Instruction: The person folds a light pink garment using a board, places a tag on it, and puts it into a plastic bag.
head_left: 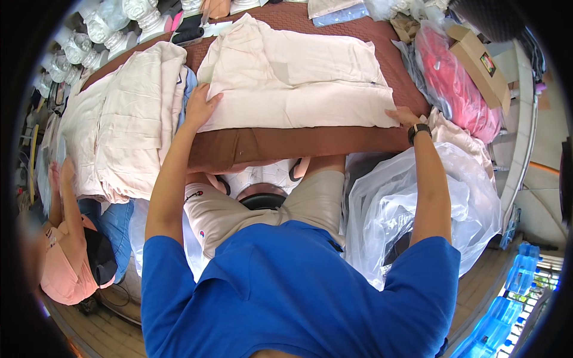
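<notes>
A cream garment (pixel 310 104) lies folded flat in a wide shape in front of me, with a small dark label near its right end. My left hand (pixel 202 108) grips its left edge, the thumb on top of the cloth and the other fingers at the side. At the right end my right hand (pixel 406 117), with a dark watch on the wrist, pinches the near corner; the fingertips are partly hidden. The brown quilted cover (pixel 256 146) beneath the garment hangs over the near edge.
On the left rises a thick stack of cream garments (pixel 128 113), with a co-worker's hands (pixel 62 179) beside it. A pink plastic-wrapped bundle (pixel 447 83) and a cardboard box (pixel 480 68) stand at right. Clear plastic sheeting (pixel 382 203) bulges below my right forearm. White ornate pieces (pixel 101 27) line the far left.
</notes>
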A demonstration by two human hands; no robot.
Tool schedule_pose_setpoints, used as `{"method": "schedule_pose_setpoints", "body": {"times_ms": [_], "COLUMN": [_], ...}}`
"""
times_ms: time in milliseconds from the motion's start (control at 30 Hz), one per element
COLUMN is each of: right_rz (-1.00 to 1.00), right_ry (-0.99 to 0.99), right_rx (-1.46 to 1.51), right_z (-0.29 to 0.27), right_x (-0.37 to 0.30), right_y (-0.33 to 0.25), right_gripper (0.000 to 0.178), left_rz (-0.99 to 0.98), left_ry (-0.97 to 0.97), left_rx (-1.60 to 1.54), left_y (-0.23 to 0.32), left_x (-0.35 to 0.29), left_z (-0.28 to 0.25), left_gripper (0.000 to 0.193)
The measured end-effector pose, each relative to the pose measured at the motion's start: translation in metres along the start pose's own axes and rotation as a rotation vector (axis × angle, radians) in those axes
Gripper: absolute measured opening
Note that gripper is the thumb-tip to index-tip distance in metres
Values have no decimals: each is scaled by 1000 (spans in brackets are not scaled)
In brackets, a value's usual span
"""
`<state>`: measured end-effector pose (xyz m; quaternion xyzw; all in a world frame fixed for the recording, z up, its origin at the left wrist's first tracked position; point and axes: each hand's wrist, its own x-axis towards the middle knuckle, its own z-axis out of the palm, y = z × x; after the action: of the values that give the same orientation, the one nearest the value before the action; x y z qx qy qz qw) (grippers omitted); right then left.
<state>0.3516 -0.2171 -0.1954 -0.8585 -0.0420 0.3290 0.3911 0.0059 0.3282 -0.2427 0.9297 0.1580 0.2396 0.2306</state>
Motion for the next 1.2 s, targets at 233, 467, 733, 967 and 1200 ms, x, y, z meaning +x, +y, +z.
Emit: {"method": "schedule_pose_setpoints", "body": {"times_ms": [233,467,733,967,1200], "right_rz": [57,-280,-781,-1161,-1216], "right_ry": [77,579,412,228,120], "right_rx": [-472,-990,-1058,-516,-533], "right_z": [-38,21,130,271,370], "right_x": [5,14,15,76,127], "right_y": [13,-12,-136,-295,-389], "right_gripper": [40,54,37,47,41], "left_rz": [-5,17,10,-78,-122], "left_ry": [18,35,174,216,228], "left_rx": [26,-38,53,-183,-283], "left_y": [3,2,14,7,4], "left_x": [-3,-4,-3,-2,-9], "left_z": [-2,-7,-1,7,5], "left_gripper": [50,42,40,42,41]}}
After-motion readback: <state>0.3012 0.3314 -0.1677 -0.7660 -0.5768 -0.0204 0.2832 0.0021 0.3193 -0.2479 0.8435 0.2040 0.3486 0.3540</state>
